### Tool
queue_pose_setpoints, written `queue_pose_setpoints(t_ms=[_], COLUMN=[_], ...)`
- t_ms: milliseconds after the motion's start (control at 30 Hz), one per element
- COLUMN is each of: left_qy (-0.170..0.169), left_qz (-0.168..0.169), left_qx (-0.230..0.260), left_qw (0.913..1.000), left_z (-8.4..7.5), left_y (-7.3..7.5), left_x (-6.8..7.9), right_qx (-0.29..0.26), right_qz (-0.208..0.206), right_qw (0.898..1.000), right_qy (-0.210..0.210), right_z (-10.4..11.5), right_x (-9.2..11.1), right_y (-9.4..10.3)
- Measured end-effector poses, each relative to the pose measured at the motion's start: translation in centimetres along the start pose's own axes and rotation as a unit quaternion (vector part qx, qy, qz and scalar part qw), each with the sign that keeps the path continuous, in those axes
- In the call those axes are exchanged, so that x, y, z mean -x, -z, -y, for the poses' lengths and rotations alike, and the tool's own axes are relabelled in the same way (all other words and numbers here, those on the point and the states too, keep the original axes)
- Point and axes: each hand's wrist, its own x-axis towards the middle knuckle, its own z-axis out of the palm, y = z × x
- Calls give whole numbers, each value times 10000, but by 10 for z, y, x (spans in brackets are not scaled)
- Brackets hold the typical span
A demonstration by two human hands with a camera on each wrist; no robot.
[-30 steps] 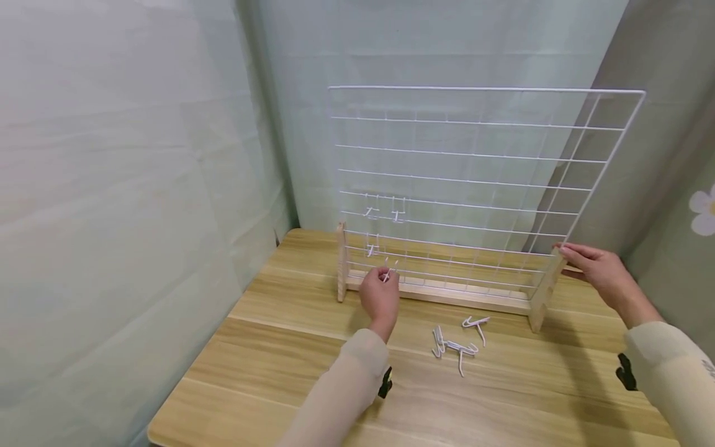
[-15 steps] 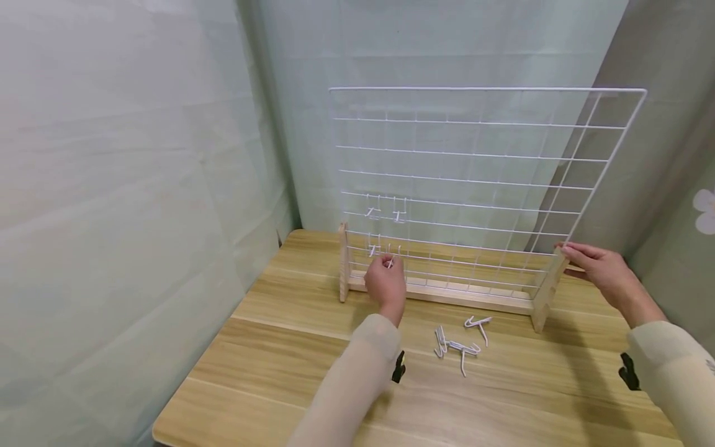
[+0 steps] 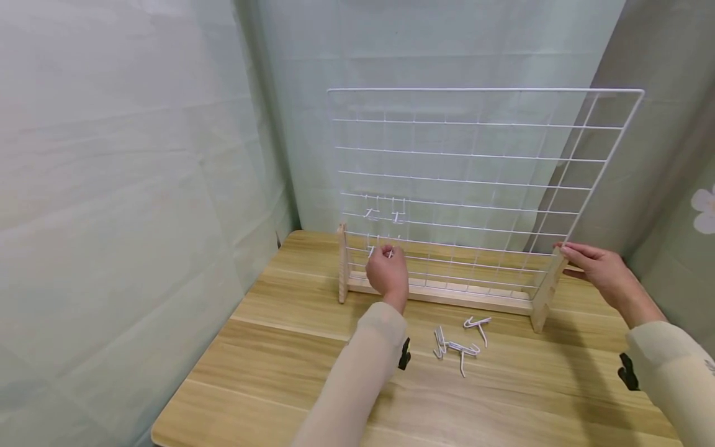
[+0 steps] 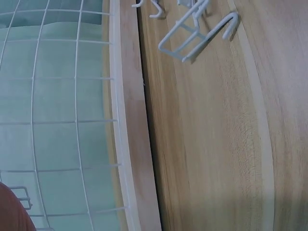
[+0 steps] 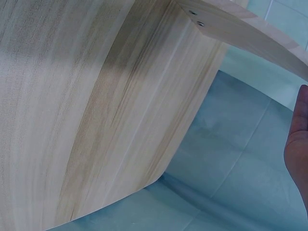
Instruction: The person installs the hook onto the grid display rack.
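A white wire grid rack (image 3: 463,181) stands in a wooden base with a side panel (image 3: 546,292) at each end. Low on its left part, my left hand (image 3: 388,275) pinches a white wire hook (image 3: 391,252), its prongs up against the grid. Two white hooks hang just above, a left one (image 3: 371,213) and a right one (image 3: 398,217). Another hook (image 3: 370,250) hangs beside my left fingers, partly hidden by them. My right hand (image 3: 602,276) holds the rack at the top of its right side panel, thumb in front and fingers behind.
Several loose white hooks (image 3: 462,350) lie on the wooden table (image 3: 268,347) in front of the rack. One hook (image 3: 476,324) lies a little closer to the base. Pale curtains (image 3: 167,186) enclose the table at the left and back.
My left hand has risen and shifted slightly right with its hook, bringing the prongs from below up to a higher grid wire. My right hand has stayed on the side panel.
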Motion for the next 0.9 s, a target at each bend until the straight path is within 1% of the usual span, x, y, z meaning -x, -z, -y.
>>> queue_pose_setpoints(t_ms=[233,433,600,767,900], left_qy=[8,3,-6,-97,-186], left_qz=[54,133,185,238,250], left_qx=[-116,-240,-325,-341,-419], left_qw=[9999,9996,9993,9991,9986], left_z=[-1,1,2,4,7], left_y=[0,0,0,-1,-1], left_x=[-2,0,-1,-1,-1], right_qx=[-28,203,252,243,353], right_qz=[-4,-34,-29,-41,-66], right_qw=[10000,9998,9997,9997,9993], right_qy=[13,-34,-38,-50,-98], right_z=[2,1,0,0,0], right_x=[0,0,-1,-1,1], right_y=[-1,-3,-2,-3,-3])
